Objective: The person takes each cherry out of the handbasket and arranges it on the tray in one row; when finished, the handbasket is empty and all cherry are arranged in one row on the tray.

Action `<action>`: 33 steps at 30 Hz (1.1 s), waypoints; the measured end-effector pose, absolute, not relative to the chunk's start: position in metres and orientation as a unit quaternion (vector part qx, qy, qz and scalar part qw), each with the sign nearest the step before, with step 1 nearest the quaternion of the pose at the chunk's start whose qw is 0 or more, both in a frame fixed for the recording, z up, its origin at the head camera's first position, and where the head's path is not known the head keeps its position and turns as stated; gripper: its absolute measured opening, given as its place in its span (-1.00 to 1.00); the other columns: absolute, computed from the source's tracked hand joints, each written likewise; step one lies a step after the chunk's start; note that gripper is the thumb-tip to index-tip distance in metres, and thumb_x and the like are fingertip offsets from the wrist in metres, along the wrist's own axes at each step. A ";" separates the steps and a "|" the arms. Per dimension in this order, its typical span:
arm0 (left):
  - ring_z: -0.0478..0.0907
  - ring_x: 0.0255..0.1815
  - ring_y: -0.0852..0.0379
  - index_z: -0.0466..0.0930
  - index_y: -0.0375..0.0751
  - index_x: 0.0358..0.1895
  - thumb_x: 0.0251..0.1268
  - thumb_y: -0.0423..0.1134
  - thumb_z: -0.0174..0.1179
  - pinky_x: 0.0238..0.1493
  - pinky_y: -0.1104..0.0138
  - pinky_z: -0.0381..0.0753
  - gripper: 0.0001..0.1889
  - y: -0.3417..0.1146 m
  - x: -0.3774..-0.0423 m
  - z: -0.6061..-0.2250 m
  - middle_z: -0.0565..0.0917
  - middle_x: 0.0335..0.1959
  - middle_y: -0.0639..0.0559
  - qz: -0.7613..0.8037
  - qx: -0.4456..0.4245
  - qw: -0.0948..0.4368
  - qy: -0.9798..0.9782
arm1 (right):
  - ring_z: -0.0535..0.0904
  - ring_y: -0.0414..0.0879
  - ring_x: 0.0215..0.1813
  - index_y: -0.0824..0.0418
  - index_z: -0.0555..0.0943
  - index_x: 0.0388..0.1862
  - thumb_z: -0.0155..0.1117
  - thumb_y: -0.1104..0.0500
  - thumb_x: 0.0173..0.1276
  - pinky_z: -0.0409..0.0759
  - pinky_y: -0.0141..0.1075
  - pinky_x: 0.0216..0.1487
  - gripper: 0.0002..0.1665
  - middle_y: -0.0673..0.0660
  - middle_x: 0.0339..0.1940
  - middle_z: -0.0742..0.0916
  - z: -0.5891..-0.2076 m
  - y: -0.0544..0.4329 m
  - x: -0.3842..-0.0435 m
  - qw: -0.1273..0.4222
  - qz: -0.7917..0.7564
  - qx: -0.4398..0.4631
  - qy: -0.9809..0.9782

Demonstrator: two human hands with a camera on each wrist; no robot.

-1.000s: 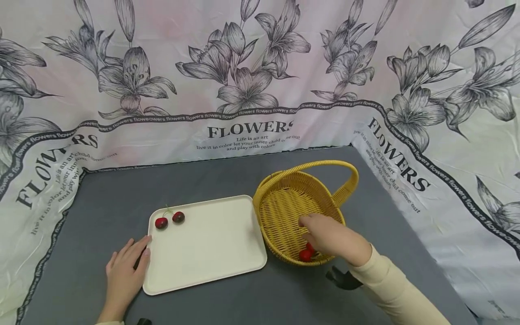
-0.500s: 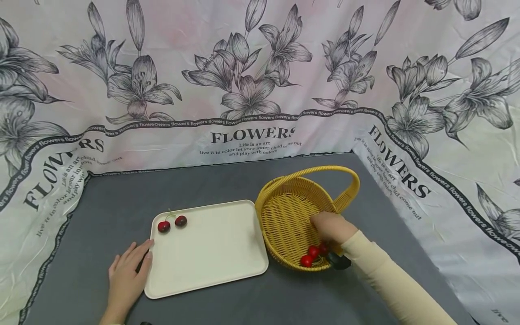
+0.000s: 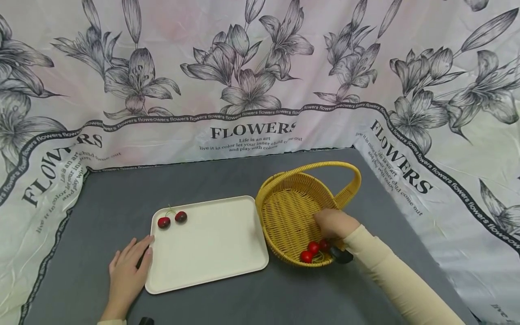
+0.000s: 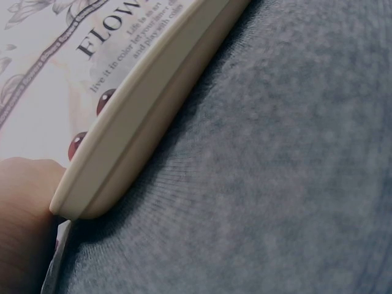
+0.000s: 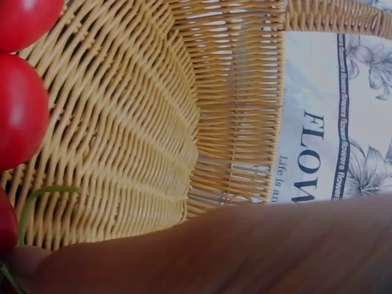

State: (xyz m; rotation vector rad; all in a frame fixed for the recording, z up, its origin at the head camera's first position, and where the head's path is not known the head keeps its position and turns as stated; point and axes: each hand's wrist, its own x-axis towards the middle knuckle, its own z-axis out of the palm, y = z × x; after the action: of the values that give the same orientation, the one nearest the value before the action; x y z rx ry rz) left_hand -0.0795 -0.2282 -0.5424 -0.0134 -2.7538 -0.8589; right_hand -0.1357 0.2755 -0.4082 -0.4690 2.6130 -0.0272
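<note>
At the left edge of the cream tray (image 3: pixel 211 243), my left hand (image 3: pixel 127 273) lies with its fingers extended and fingertips right at the rim. Two dark red cherries (image 3: pixel 172 219) joined by a green stem sit in the tray's far left corner. My right hand (image 3: pixel 335 223) reaches down into the yellow wicker basket (image 3: pixel 284 212), beside several red cherries (image 3: pixel 313 248) at its near side. In the right wrist view one fingertip meets a green stem (image 5: pixel 46 190) next to a cherry (image 5: pixel 18 110); the other fingers are hidden, so I cannot tell whether they pinch it.
The basket's tall arched handle (image 3: pixel 321 164) rises over its far side. Basket and tray stand close together on the dark grey tabletop (image 3: pixel 227 298). A white flower-printed curtain (image 3: pixel 252 135) borders the table at the back and both sides.
My right hand has moved lower and slightly right inside the basket, toward its near right wall, uncovering more cherries; in the last half second it barely moves. The left hand stays at the tray.
</note>
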 end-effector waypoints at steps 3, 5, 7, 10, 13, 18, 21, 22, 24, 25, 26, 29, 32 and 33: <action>0.23 0.37 -0.27 0.45 -0.04 0.30 0.51 -0.08 -0.07 0.39 -0.26 -0.26 -0.60 -0.228 -0.080 -0.543 0.51 0.26 -0.18 -0.291 -0.002 0.127 -0.948 | 0.25 -0.14 -0.48 0.17 0.49 -0.52 0.23 0.49 0.04 0.26 -0.31 -0.45 -0.77 0.00 -0.58 0.50 -0.407 0.277 -0.139 0.248 -0.010 -0.177 0.952; 0.23 0.38 -0.26 0.45 -0.03 0.31 0.51 -0.08 -0.07 0.39 -0.26 -0.26 -0.60 -0.228 -0.080 -0.543 0.50 0.27 -0.18 -0.289 -0.002 0.127 -0.949 | 0.19 -0.14 -0.50 0.16 0.46 -0.60 0.20 0.49 0.03 0.20 -0.31 -0.47 -0.75 -0.02 -0.61 0.44 -0.406 0.279 -0.142 0.247 -0.015 -0.184 0.951; 0.23 0.38 -0.26 0.44 -0.03 0.31 0.51 -0.08 -0.07 0.39 -0.26 -0.26 -0.60 -0.228 -0.080 -0.542 0.50 0.27 -0.18 -0.290 -0.002 0.126 -0.949 | 0.18 -0.15 -0.50 0.15 0.42 -0.64 0.20 0.45 0.08 0.18 -0.32 -0.47 -0.73 0.00 -0.60 0.40 -0.403 0.282 -0.143 0.229 -0.035 -0.192 0.954; 0.22 0.39 -0.25 0.44 -0.02 0.32 0.51 -0.08 -0.07 0.39 -0.26 -0.27 -0.60 -0.227 -0.080 -0.540 0.50 0.28 -0.17 -0.292 -0.002 0.122 -0.949 | 0.23 -0.16 -0.50 0.15 0.40 -0.60 0.22 0.36 0.20 0.21 -0.34 -0.47 -0.74 0.02 -0.53 0.38 -0.399 0.286 -0.144 0.192 -0.079 -0.202 0.957; 0.23 0.38 -0.25 0.45 -0.03 0.31 0.50 -0.08 -0.06 0.38 -0.26 -0.27 -0.60 -0.227 -0.079 -0.539 0.50 0.28 -0.16 -0.294 -0.001 0.122 -0.948 | 0.29 -0.17 -0.46 0.16 0.41 -0.47 0.29 0.23 0.29 0.27 -0.35 -0.45 -0.77 0.03 -0.47 0.42 -0.393 0.288 -0.143 0.154 -0.124 -0.212 0.957; 0.22 0.38 -0.25 0.45 -0.05 0.30 0.50 -0.08 -0.06 0.39 -0.26 -0.27 -0.60 -0.226 -0.080 -0.539 0.50 0.27 -0.18 -0.288 0.002 0.121 -0.950 | 0.43 -0.23 -0.34 0.17 0.56 -0.13 0.28 0.16 0.35 0.45 -0.32 -0.33 -0.83 0.00 -0.30 0.60 -0.386 0.285 -0.136 0.083 -0.197 -0.263 0.941; 0.21 0.39 -0.25 0.45 -0.06 0.30 0.50 -0.08 -0.06 0.39 -0.25 -0.29 -0.60 -0.225 -0.080 -0.540 0.50 0.28 -0.18 -0.286 0.007 0.120 -0.951 | 0.48 -0.26 -0.29 0.04 0.60 -0.02 0.27 0.13 0.36 0.52 -0.34 -0.27 -0.77 -0.07 -0.19 0.64 -0.381 0.278 -0.127 0.046 -0.256 -0.286 0.922; 0.21 0.39 -0.26 0.45 -0.06 0.30 0.51 -0.08 -0.07 0.39 -0.25 -0.29 -0.60 -0.225 -0.080 -0.540 0.50 0.27 -0.18 -0.285 0.007 0.121 -0.951 | 0.49 -0.27 -0.29 -0.01 0.60 -0.02 0.26 0.11 0.36 0.53 -0.35 -0.27 -0.78 -0.09 -0.17 0.64 -0.379 0.275 -0.124 0.043 -0.279 -0.285 0.916; 0.22 0.39 -0.26 0.46 -0.07 0.30 0.50 -0.09 -0.06 0.39 -0.26 -0.28 -0.60 -0.226 -0.080 -0.541 0.50 0.27 -0.18 -0.285 0.008 0.122 -0.951 | 0.54 -0.27 -0.30 -0.08 0.60 -0.04 0.28 0.06 0.34 0.56 -0.37 -0.26 -0.78 -0.14 -0.15 0.64 -0.376 0.268 -0.116 0.046 -0.328 -0.272 0.904; 0.22 0.39 -0.26 0.46 -0.07 0.29 0.50 -0.09 -0.06 0.39 -0.26 -0.28 -0.60 -0.226 -0.080 -0.540 0.50 0.27 -0.19 -0.285 0.009 0.123 -0.950 | 0.55 -0.27 -0.31 -0.10 0.58 -0.03 0.28 0.03 0.33 0.57 -0.38 -0.26 -0.76 -0.16 -0.14 0.64 -0.374 0.264 -0.113 0.054 -0.351 -0.260 0.898; 0.22 0.39 -0.27 0.46 -0.07 0.29 0.50 -0.09 -0.06 0.39 -0.26 -0.27 -0.61 -0.226 -0.080 -0.540 0.50 0.27 -0.19 -0.286 0.008 0.124 -0.950 | 0.58 -0.26 -0.30 -0.09 0.57 0.00 0.30 0.02 0.32 0.59 -0.38 -0.24 -0.72 -0.15 -0.12 0.64 -0.372 0.260 -0.109 0.064 -0.377 -0.248 0.890; 0.22 0.39 -0.26 0.46 -0.08 0.29 0.50 -0.09 -0.06 0.39 -0.26 -0.27 -0.60 -0.226 -0.080 -0.540 0.50 0.27 -0.19 -0.287 0.007 0.124 -0.950 | 0.64 -0.22 -0.23 -0.07 0.54 0.08 0.36 0.03 0.27 0.64 -0.34 -0.16 -0.60 -0.10 -0.04 0.64 -0.368 0.249 -0.100 0.089 -0.436 -0.217 0.869; 0.21 0.39 -0.26 0.45 -0.08 0.30 0.51 -0.08 -0.06 0.39 -0.26 -0.28 -0.60 -0.226 -0.081 -0.540 0.49 0.28 -0.19 -0.285 0.007 0.122 -0.951 | 0.64 -0.16 -0.22 -0.04 0.52 0.11 0.38 0.07 0.25 0.65 -0.30 -0.17 -0.55 -0.04 -0.02 0.63 -0.366 0.239 -0.094 0.100 -0.473 -0.205 0.851; 0.21 0.39 -0.26 0.45 -0.08 0.30 0.51 -0.08 -0.06 0.39 -0.26 -0.28 -0.60 -0.226 -0.081 -0.540 0.49 0.28 -0.19 -0.284 0.007 0.122 -0.951 | 0.64 -0.15 -0.23 -0.04 0.52 0.11 0.38 0.08 0.25 0.65 -0.30 -0.19 -0.56 -0.04 -0.04 0.64 -0.366 0.235 -0.092 0.098 -0.476 -0.204 0.850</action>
State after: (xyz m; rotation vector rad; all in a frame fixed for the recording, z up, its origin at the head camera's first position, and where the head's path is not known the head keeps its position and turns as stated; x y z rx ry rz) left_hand -0.0810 -0.2262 -0.5399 0.0191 -2.7765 -0.8297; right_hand -0.0924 0.2350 -0.3660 -0.6042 2.5145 -1.4084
